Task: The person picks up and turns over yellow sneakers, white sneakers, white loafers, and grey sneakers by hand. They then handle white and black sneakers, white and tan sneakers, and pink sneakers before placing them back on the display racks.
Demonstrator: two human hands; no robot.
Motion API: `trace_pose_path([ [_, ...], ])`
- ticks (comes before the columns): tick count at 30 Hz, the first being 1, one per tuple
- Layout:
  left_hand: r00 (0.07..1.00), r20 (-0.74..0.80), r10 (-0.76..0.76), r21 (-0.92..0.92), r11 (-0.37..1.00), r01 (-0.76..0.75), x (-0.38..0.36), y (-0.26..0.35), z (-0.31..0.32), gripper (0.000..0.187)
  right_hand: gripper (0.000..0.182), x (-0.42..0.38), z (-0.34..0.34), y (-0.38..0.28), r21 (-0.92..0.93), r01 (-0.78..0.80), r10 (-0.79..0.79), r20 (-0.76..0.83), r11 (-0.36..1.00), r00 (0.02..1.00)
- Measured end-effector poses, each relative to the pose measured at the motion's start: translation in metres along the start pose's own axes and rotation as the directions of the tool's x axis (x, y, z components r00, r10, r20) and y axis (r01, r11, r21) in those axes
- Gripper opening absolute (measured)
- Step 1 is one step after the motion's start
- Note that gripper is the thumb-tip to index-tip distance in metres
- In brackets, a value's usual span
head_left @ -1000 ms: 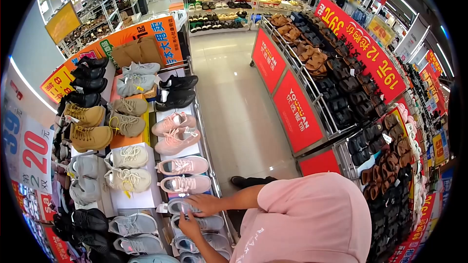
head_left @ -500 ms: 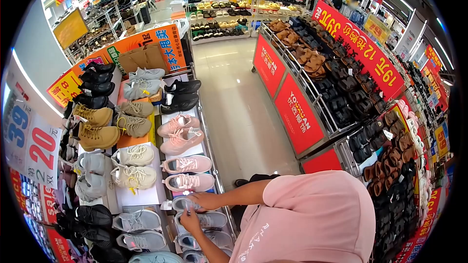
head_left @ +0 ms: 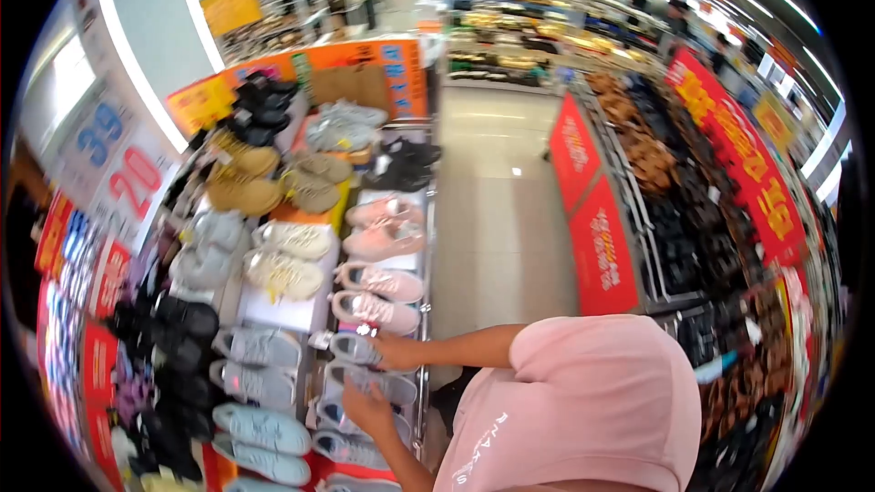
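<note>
My right hand (head_left: pixel 397 353) is closed on the heel end of a light grey shoe (head_left: pixel 354 348) at the near edge of the display table. A small white tag (head_left: pixel 321 340) lies by the shoe's toe. Below it in the picture, my left hand (head_left: pixel 369 410) is held over a row of grey shoes (head_left: pixel 346 448), fingers apart and nothing in them. Pink sneakers (head_left: pixel 374 312) stand side by side just beyond my right hand.
Cream shoes (head_left: pixel 284 275), pale blue shoes (head_left: pixel 262 428) and black shoes (head_left: pixel 182 328) fill the table. A metal rail runs along its edge. Across the tiled aisle (head_left: pixel 492 219) stands a rack with red panels (head_left: pixel 602 246). Price signs (head_left: pixel 137 182) hang at the left.
My left hand has come away from the grey shoe and its fingers have spread. The right hand remains at the shoe. The view has shifted, and the picture is more blurred.
</note>
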State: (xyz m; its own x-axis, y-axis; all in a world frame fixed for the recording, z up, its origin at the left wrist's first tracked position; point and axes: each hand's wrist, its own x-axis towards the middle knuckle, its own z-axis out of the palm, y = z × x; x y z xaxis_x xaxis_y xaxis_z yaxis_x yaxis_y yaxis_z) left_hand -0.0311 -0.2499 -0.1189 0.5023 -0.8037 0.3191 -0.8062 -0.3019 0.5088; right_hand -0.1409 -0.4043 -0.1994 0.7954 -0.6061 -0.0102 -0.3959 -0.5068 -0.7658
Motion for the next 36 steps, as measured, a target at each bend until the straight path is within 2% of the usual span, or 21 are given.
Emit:
trace_pose_path([
  [1,0.992,-0.129,0.002,-0.011,1.000,-0.003,-0.018,0.009,-0.010,0.046,0.068,-0.007,-0.002,0.004,-0.034,0.078,-0.080,-0.058,0.996,0.995],
  [2,0.979,-0.132,-0.153,-0.056,0.988,0.147,-0.041,0.015,-0.020,0.044,0.060,-0.015,-0.004,0.013,-0.066,0.157,-0.164,-0.114,0.985,0.980],
  [4,0.890,-0.134,-0.436,-0.168,0.895,0.413,-0.100,0.025,-0.039,0.041,0.042,-0.037,-0.006,0.043,-0.221,0.146,-0.156,-0.029,0.964,0.987],
  [6,0.654,-0.210,-0.727,-0.311,0.684,0.660,-0.172,0.035,-0.047,0.043,0.031,-0.063,-0.023,0.066,-0.295,0.277,-0.288,0.006,0.915,0.958],
  [8,0.532,-0.528,-0.661,-0.154,0.691,0.706,-0.280,-0.004,-0.012,0.033,0.028,-0.069,-0.038,0.077,-0.275,0.431,-0.424,0.089,0.859,0.901],
  [9,0.432,-0.588,-0.684,-0.115,0.599,0.793,-0.308,0.012,-0.007,0.034,0.027,-0.067,-0.042,0.079,-0.260,0.498,-0.483,0.121,0.828,0.867],
  [11,0.236,-0.516,-0.824,-0.132,0.348,0.928,-0.347,0.047,0.022,0.036,0.026,-0.061,-0.045,0.082,-0.218,0.518,-0.491,0.170,0.827,0.855],
  [14,-0.057,-0.250,-0.967,-0.165,-0.016,0.986,-0.372,0.092,0.061,0.040,0.024,-0.054,-0.050,0.089,-0.154,0.515,-0.471,0.250,0.843,0.846],
  [18,-0.367,0.027,-0.930,-0.146,-0.367,0.919,-0.391,0.135,0.099,0.045,0.019,-0.051,-0.054,0.084,-0.089,0.549,-0.535,0.138,0.831,0.833],
  [20,-0.457,0.091,-0.885,-0.112,-0.465,0.878,-0.401,0.140,0.106,0.047,0.020,-0.050,-0.058,0.081,-0.058,0.544,-0.531,0.156,0.837,0.833],
  [22,-0.435,0.096,-0.895,-0.079,-0.443,0.893,-0.410,0.141,0.103,0.050,0.020,-0.049,-0.065,0.082,-0.042,0.537,-0.518,0.209,0.843,0.830],
  [24,0.039,-0.087,-0.995,0.087,0.031,0.996,-0.434,0.122,0.103,0.054,0.019,-0.047,-0.068,0.084,-0.026,0.558,-0.542,0.207,0.829,0.815],
  [25,0.190,-0.196,-0.962,-0.083,0.210,0.974,-0.435,0.109,0.101,0.049,0.019,-0.046,-0.067,0.086,-0.021,0.564,-0.548,0.211,0.826,0.810],
  [26,0.203,-0.208,-0.957,-0.413,0.274,0.869,-0.433,0.093,0.103,0.043,0.019,-0.046,-0.067,0.089,-0.018,0.570,-0.554,0.214,0.821,0.805],
  [27,0.153,-0.162,-0.975,-0.512,0.215,0.832,-0.424,0.078,0.100,0.036,0.019,-0.044,-0.066,0.091,-0.008,0.565,-0.551,0.211,0.825,0.807],
  [28,-0.009,0.010,-1.000,-0.598,-0.013,0.802,-0.403,0.077,0.090,0.035,0.019,-0.045,-0.064,0.092,0.003,0.560,-0.548,0.211,0.829,0.810],
  [30,-0.161,0.058,-0.985,-0.505,-0.168,0.846,-0.389,0.068,0.088,0.036,0.020,-0.046,-0.063,0.093,0.009,0.558,-0.548,0.203,0.830,0.812],
  [32,-0.037,-0.026,-0.999,-0.297,-0.028,0.954,-0.404,0.055,0.105,0.034,0.020,-0.047,-0.063,0.092,-0.002,0.562,-0.552,0.185,0.827,0.813],
  [34,-0.081,0.044,-0.996,-0.369,-0.092,0.925,-0.364,0.086,0.090,0.032,0.021,-0.047,-0.060,0.091,0.000,0.554,-0.545,0.173,0.833,0.820],
  [35,-0.045,0.029,-0.999,-0.363,-0.053,0.930,-0.387,0.066,0.109,0.027,0.021,-0.047,-0.057,0.093,-0.004,0.555,-0.547,0.166,0.832,0.820],
  [36,-0.106,0.084,-0.991,-0.510,-0.135,0.850,-0.381,0.073,0.113,0.026,0.021,-0.048,-0.054,0.096,-0.009,0.555,-0.546,0.165,0.832,0.821],
])
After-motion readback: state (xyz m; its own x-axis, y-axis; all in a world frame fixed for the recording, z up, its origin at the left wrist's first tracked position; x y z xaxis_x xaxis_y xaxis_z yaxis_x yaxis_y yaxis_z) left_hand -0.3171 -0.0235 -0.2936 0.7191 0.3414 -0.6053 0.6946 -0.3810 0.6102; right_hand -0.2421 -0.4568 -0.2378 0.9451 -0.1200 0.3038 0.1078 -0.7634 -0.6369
